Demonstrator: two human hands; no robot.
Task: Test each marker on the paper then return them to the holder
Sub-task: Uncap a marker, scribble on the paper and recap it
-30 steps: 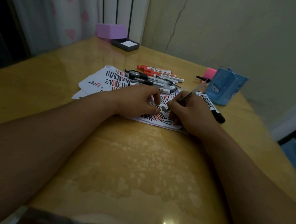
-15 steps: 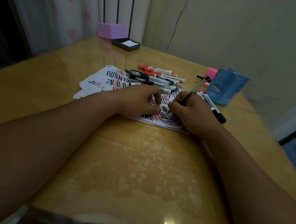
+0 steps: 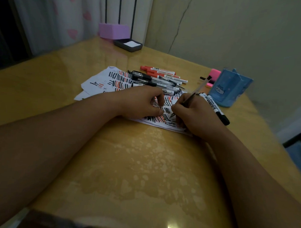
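Only "RD" reads on a marker (image 3: 167, 92); right hand (image 3: 198, 118) grips a pen (image 3: 196, 93).

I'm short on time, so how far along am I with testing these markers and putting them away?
Done: the paper is crowded with black and red test strokes. In hand: your right hand grips a pen, tip on the paper, while your left hand rests on the sheet. Left: the marker pile beyond the paper and two black markers beside your right hand lie outside the blue holder.
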